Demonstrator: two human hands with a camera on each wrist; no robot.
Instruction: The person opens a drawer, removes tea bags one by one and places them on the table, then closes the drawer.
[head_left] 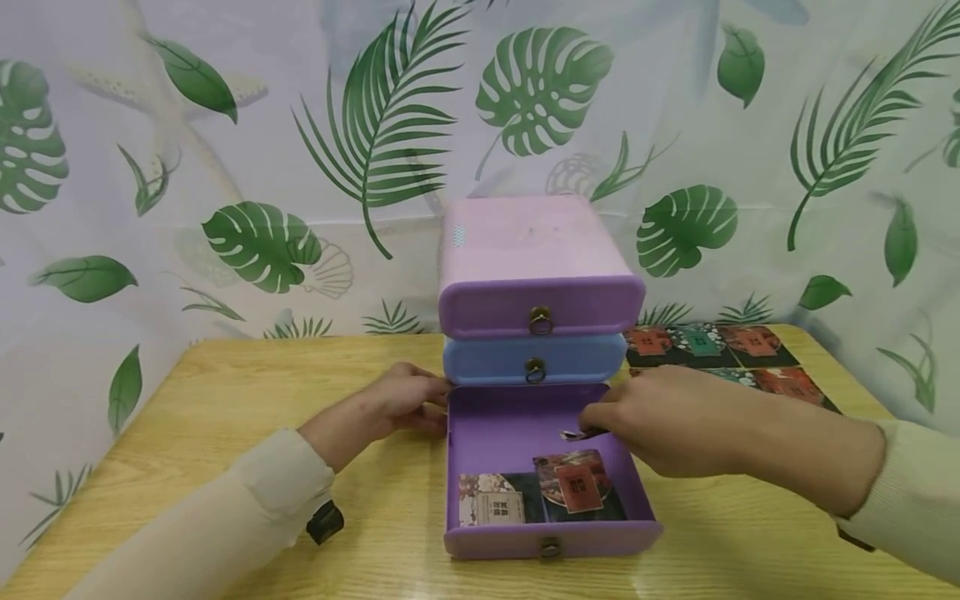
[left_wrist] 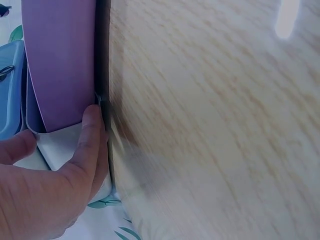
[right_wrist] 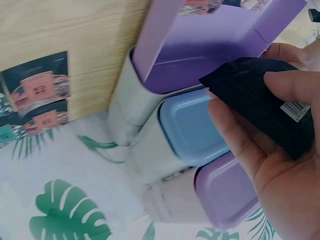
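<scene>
My right hand [head_left: 667, 425] is over the right side of the pulled-out purple bottom drawer [head_left: 517, 417]. It pinches a black packet [right_wrist: 255, 95] between thumb and fingers; the right wrist view shows a barcode label on its back. Inside the drawer, near its front, lie a packet with a cream label [head_left: 498, 504] and one with a red label [head_left: 579, 485]. With fairly straight fingers, my left hand [left_wrist: 65, 175] touches the side of the white bottom casing [left_wrist: 62, 145], its thumb by the casing's front edge.
Above the open drawer are a closed blue drawer [head_left: 534, 360] and a closed purple top drawer [head_left: 542, 307], each with a ring pull. Several packets [head_left: 705, 342] lie in rows at the table's back right. A leaf-print cloth [head_left: 390, 133] hangs behind the wooden table [head_left: 360, 517].
</scene>
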